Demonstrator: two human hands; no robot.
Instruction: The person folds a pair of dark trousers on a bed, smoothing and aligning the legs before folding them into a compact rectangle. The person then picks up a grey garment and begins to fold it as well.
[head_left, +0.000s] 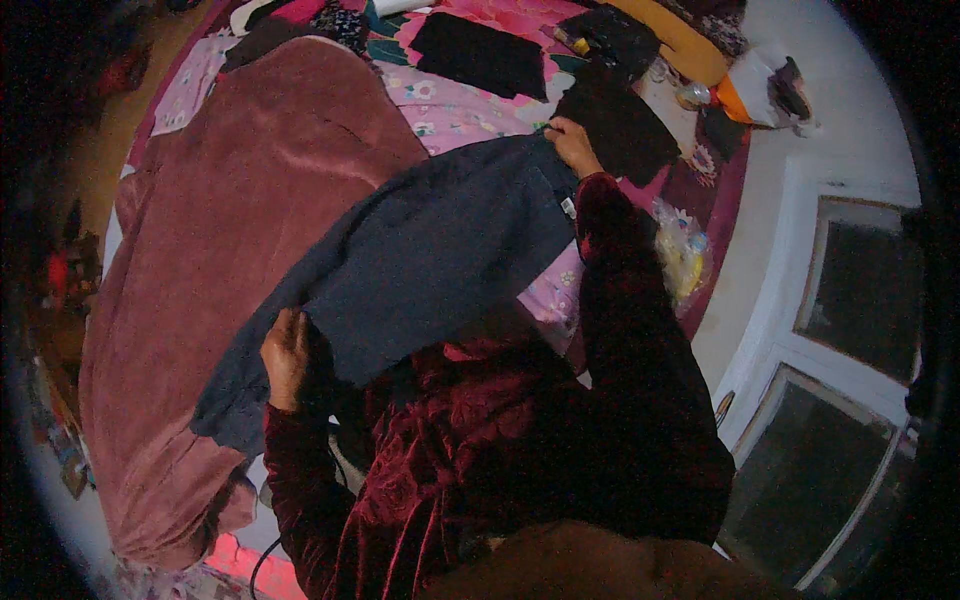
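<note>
A dark grey-blue garment (435, 255), perhaps trousers, is stretched between my two hands. My left hand (286, 360) grips its near edge toward the lower left. At the upper right my right hand (571, 146) pinches its far corner, close to a small white tag (568, 208). Under the garment's left part lies a mauve-brown fleece blanket (247, 172). Beyond the garment shows a pink flowered sheet (450, 112), with a folded black cloth (480, 56) on the bedding. Another black cloth (622, 124) lies just past my right hand.
A black plastic bag (619, 37) and a mustard-coloured cloth (682, 45) are at the far right. A white and orange bag (757, 86) sits by the wall. Nearer is a clear plastic bag (682, 251). A white-framed window or door (780, 352) stands to the right.
</note>
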